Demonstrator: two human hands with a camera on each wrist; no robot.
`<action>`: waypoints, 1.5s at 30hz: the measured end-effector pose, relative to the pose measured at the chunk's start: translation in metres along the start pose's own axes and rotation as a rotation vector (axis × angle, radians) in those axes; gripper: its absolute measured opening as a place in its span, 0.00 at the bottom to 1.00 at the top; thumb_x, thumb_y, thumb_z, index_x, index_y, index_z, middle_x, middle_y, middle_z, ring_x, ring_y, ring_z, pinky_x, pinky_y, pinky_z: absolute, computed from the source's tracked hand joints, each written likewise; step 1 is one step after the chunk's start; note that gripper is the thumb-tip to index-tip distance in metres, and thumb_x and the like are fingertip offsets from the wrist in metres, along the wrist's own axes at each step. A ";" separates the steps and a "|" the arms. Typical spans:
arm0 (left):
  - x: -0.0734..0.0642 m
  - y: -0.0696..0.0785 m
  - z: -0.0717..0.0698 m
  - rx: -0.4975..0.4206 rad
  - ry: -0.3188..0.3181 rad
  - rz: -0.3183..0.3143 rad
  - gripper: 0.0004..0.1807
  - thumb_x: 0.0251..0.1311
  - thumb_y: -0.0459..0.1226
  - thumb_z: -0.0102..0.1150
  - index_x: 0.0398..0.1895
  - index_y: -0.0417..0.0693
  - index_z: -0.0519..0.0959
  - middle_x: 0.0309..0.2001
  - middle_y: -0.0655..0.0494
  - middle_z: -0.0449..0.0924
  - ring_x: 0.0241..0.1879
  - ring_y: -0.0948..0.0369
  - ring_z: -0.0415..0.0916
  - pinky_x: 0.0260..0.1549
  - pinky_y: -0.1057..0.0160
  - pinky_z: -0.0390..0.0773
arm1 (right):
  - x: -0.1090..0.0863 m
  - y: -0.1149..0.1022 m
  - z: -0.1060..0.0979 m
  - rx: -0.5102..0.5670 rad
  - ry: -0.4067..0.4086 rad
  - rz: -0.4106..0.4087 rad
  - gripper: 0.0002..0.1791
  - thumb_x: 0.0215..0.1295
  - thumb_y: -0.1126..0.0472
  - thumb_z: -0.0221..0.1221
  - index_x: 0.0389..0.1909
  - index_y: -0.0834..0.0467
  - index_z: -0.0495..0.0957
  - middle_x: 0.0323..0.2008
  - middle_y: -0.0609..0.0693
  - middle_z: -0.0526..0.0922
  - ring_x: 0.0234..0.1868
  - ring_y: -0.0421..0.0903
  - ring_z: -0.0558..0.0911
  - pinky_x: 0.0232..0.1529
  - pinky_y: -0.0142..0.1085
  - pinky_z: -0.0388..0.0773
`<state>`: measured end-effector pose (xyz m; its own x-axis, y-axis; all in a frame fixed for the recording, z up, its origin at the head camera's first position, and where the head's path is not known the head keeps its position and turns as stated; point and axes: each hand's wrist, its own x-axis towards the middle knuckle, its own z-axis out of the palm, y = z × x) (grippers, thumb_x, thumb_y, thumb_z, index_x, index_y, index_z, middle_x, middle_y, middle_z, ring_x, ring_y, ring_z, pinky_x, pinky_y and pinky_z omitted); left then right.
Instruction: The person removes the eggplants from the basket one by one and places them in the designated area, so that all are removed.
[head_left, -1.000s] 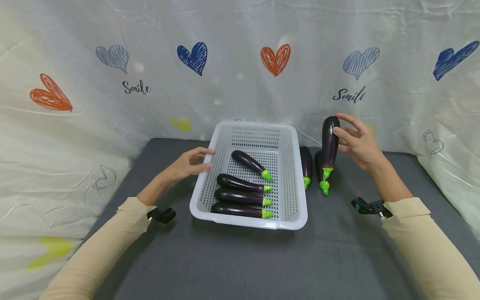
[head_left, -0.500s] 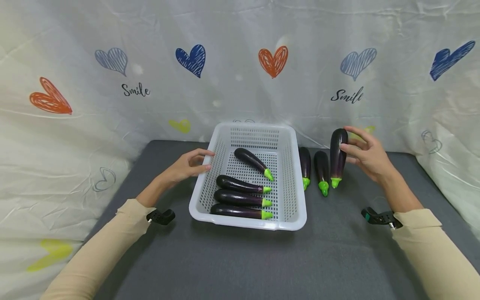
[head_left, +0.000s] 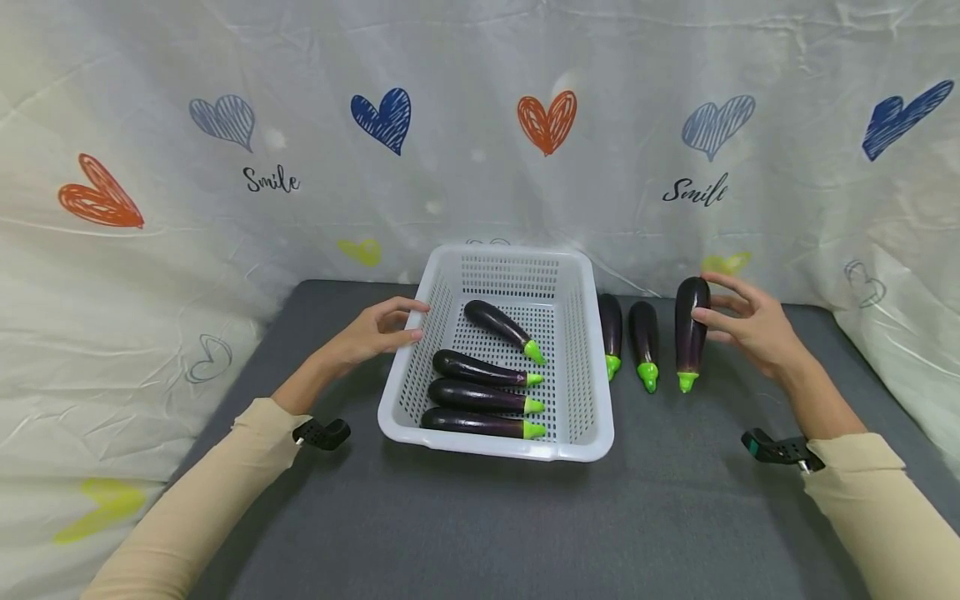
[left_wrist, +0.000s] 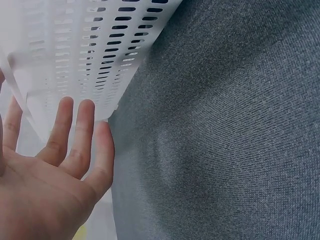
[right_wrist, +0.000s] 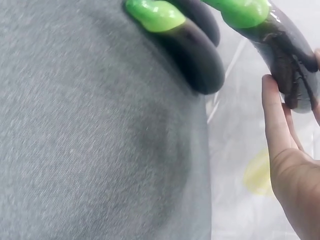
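Head view: right of the white basket point(head_left: 495, 446), the right hand point(head_left: 757, 329) pinches the held eggplant point(head_left: 687, 337) between thumb and fingers, its green stem toward the person. Whether it touches the grey table point(head_left: 480, 525) is unclear. Between it and the basket lie two more: the nearer eggplant point(head_left: 611, 329) just beside the basket's right wall, the middle eggplant point(head_left: 643, 337) a little farther right.

At the basket's left rim, the left hand point(head_left: 375, 329) rests with thumb and fingers apart; the left wrist view shows loosely spread fingers beside the basket's slotted outer wall. Inside the basket, three eggplants point(head_left: 476, 395) lie side by side toward its near wall, stems right, and a slanted eggplant point(head_left: 498, 325) lies behind them. Behind the basket hangs a heart-printed curtain point(head_left: 480, 183).
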<state>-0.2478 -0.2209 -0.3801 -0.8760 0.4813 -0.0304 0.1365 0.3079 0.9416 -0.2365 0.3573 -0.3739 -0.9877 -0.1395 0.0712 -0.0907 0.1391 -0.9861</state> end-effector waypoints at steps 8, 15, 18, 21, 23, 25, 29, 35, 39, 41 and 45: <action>-0.001 0.001 0.001 0.011 0.004 -0.005 0.28 0.69 0.39 0.65 0.70 0.48 0.71 0.62 0.41 0.73 0.57 0.46 0.75 0.52 0.42 0.76 | -0.008 0.007 -0.008 -0.177 -0.004 0.018 0.36 0.72 0.64 0.64 0.77 0.47 0.63 0.63 0.53 0.65 0.57 0.41 0.71 0.43 0.33 0.82; 0.000 0.001 0.001 0.007 0.002 -0.004 0.28 0.70 0.39 0.64 0.71 0.48 0.71 0.61 0.41 0.73 0.57 0.46 0.75 0.52 0.42 0.76 | -0.010 0.015 -0.015 -0.219 -0.004 0.067 0.37 0.71 0.60 0.65 0.78 0.50 0.62 0.65 0.57 0.62 0.55 0.37 0.74 0.45 0.39 0.83; -0.001 0.001 0.000 0.004 0.001 -0.003 0.28 0.70 0.38 0.64 0.71 0.48 0.70 0.62 0.40 0.73 0.57 0.46 0.75 0.51 0.42 0.76 | -0.007 0.019 -0.016 -0.235 -0.018 0.075 0.38 0.72 0.59 0.64 0.79 0.53 0.60 0.67 0.63 0.60 0.51 0.33 0.77 0.44 0.39 0.83; -0.001 0.001 0.000 0.005 0.001 -0.003 0.28 0.69 0.39 0.65 0.71 0.48 0.70 0.62 0.40 0.72 0.57 0.46 0.75 0.51 0.42 0.77 | -0.005 0.022 -0.016 -0.252 -0.040 0.066 0.38 0.72 0.59 0.64 0.79 0.53 0.59 0.69 0.69 0.58 0.49 0.31 0.78 0.44 0.39 0.83; 0.000 0.001 0.000 0.006 0.001 -0.002 0.28 0.69 0.39 0.65 0.70 0.48 0.71 0.62 0.41 0.72 0.57 0.46 0.75 0.51 0.42 0.77 | -0.002 0.023 -0.015 -0.260 -0.048 0.065 0.38 0.72 0.59 0.64 0.79 0.53 0.59 0.69 0.71 0.57 0.48 0.31 0.78 0.43 0.39 0.83; 0.000 0.001 0.000 0.004 0.002 0.001 0.28 0.69 0.39 0.65 0.70 0.48 0.71 0.62 0.41 0.72 0.57 0.46 0.75 0.51 0.42 0.77 | 0.000 0.024 -0.014 -0.264 -0.049 0.068 0.38 0.72 0.58 0.64 0.79 0.53 0.59 0.69 0.71 0.57 0.47 0.32 0.79 0.44 0.40 0.83; 0.000 0.001 0.000 -0.010 -0.004 0.006 0.28 0.70 0.38 0.64 0.71 0.47 0.70 0.62 0.40 0.72 0.56 0.46 0.75 0.52 0.42 0.76 | 0.006 0.026 -0.012 -0.269 -0.058 0.073 0.39 0.72 0.57 0.65 0.79 0.53 0.59 0.69 0.72 0.57 0.48 0.33 0.78 0.44 0.39 0.83; -0.001 0.000 0.000 -0.020 -0.007 0.003 0.27 0.71 0.38 0.63 0.71 0.47 0.70 0.61 0.39 0.72 0.55 0.46 0.76 0.51 0.44 0.77 | 0.012 0.030 -0.009 -0.251 -0.081 0.098 0.40 0.71 0.57 0.65 0.79 0.55 0.59 0.70 0.74 0.56 0.52 0.36 0.74 0.45 0.43 0.83; -0.001 0.000 0.000 -0.018 -0.006 0.005 0.27 0.70 0.38 0.63 0.71 0.47 0.70 0.61 0.39 0.73 0.55 0.46 0.76 0.51 0.44 0.77 | 0.015 0.033 -0.008 -0.267 -0.091 0.111 0.41 0.70 0.55 0.66 0.79 0.58 0.58 0.70 0.77 0.57 0.48 0.34 0.77 0.46 0.45 0.83; -0.001 0.000 0.000 -0.015 -0.005 0.007 0.27 0.70 0.38 0.64 0.71 0.47 0.70 0.61 0.40 0.73 0.55 0.46 0.76 0.51 0.43 0.77 | 0.017 0.034 -0.006 -0.280 -0.088 0.119 0.42 0.70 0.54 0.67 0.78 0.59 0.58 0.69 0.77 0.59 0.46 0.33 0.78 0.46 0.45 0.83; -0.001 0.001 0.000 -0.011 -0.005 0.009 0.28 0.70 0.38 0.64 0.71 0.47 0.70 0.61 0.40 0.73 0.55 0.46 0.76 0.52 0.43 0.76 | 0.018 0.035 -0.003 -0.294 -0.082 0.129 0.43 0.69 0.54 0.67 0.78 0.62 0.58 0.68 0.78 0.61 0.44 0.31 0.78 0.45 0.44 0.83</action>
<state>-0.2471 -0.2212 -0.3795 -0.8726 0.4879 -0.0239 0.1387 0.2944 0.9456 -0.2583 0.3630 -0.4069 -0.9810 -0.1788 -0.0756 -0.0101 0.4361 -0.8999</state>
